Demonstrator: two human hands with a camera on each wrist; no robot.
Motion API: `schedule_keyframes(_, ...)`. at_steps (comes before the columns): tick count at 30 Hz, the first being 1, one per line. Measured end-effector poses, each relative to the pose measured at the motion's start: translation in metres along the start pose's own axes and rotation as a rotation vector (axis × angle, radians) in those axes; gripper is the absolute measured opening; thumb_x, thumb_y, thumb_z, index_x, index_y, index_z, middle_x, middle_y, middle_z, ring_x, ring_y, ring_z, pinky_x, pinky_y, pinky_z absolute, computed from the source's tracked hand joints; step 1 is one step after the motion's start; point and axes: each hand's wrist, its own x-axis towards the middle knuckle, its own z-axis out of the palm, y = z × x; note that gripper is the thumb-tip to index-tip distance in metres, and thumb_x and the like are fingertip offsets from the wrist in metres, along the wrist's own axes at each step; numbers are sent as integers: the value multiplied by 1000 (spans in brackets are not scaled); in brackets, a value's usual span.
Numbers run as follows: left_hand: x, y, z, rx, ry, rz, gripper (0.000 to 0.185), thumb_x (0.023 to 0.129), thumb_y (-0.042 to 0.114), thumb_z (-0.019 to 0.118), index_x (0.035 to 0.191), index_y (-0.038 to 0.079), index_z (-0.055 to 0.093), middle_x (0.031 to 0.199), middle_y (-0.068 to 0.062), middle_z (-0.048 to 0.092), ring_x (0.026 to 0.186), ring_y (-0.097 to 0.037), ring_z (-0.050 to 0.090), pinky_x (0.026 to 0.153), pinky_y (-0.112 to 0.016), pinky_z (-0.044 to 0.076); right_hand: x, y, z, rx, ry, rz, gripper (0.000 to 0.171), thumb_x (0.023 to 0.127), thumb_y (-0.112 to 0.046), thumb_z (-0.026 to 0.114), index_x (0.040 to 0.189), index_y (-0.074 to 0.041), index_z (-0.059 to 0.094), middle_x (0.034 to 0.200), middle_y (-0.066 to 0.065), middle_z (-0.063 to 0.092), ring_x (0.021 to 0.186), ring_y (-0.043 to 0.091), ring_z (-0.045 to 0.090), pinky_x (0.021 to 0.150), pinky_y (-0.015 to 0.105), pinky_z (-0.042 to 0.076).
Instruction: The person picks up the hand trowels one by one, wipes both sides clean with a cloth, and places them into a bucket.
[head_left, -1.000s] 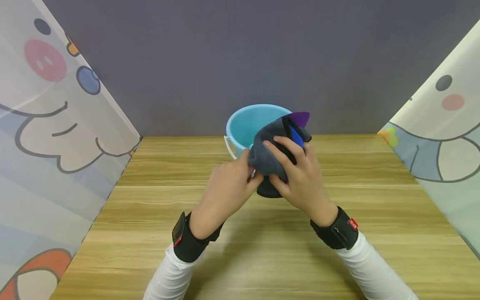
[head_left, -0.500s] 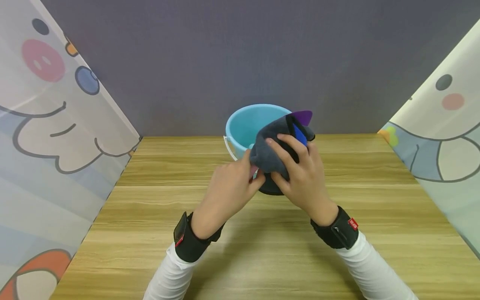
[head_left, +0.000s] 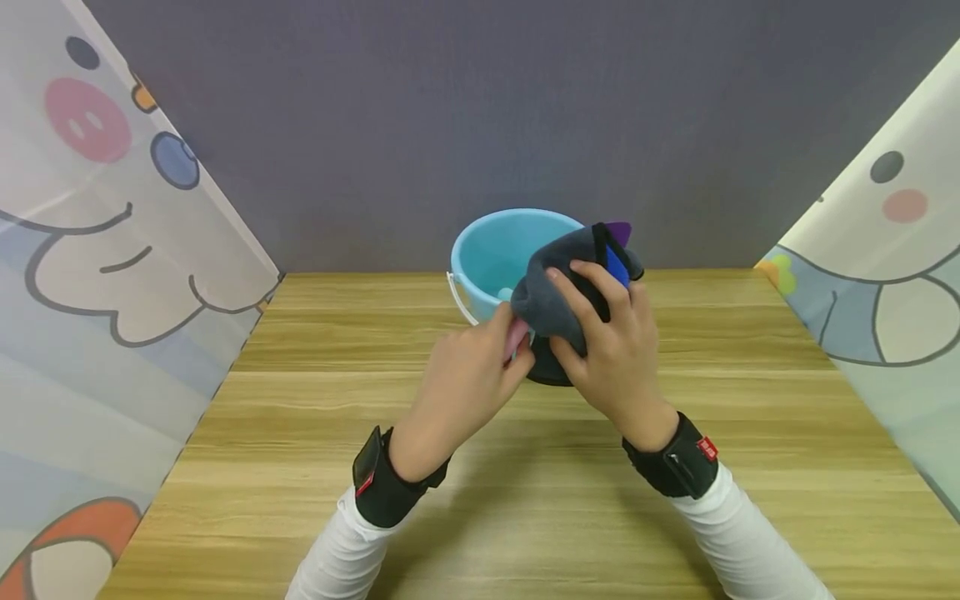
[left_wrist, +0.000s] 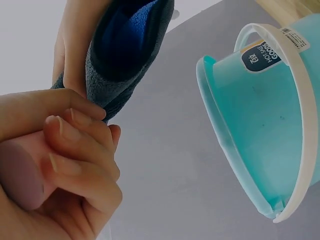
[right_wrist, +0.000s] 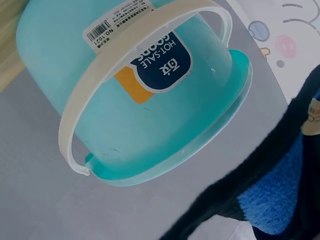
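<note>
My left hand (head_left: 465, 367) grips the pink handle (head_left: 515, 337) of a tool; its rounded end shows inside the curled fingers in the left wrist view. With my right hand (head_left: 615, 358) I hold a grey cloth (head_left: 557, 271) with black edging and a blue side (head_left: 617, 268), folded around the tool. A purple tip (head_left: 620, 232) pokes out of the cloth's far end. The cloth hides the stretch between handle and tip. Both hands are raised in front of a light-blue bucket (head_left: 480, 232), and the cloth overlaps its right side in the head view.
The bucket stands at the back of the wooden table (head_left: 337, 400), against the grey wall (head_left: 360, 142). Its white carrying handle (left_wrist: 306, 100) hangs down over the near side. Cartoon-printed panels (head_left: 97, 275) flank the table on the left and right.
Both hands and the cloth have shifted slightly to the right, the cloth more than the left hand. More of the pink handle shows between them; the purple tip has moved right along with the cloth.
</note>
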Motion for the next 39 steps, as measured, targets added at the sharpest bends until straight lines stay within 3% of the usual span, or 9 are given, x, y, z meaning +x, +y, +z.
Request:
schedule_keyframes(19,-1,3,-3,-3,1,4,15,83,17,58,93,10,51,53,5,38,42,-11,37,40,-24,29,3,-1,-5,11,52,53,50,78,-29,55,127,-17,59,128,14,50,88,41,45,74,49,36)
schedule_keyframes(39,0,1,-4,-10,-1,6,15,84,19,59,92,10,50,54,4,38,43,-11,39,40,-24,30,5,-3,-7,42,58,84,46,87,-39,51,127,-17,58,129,12,48,91,40,44,76,49,36)
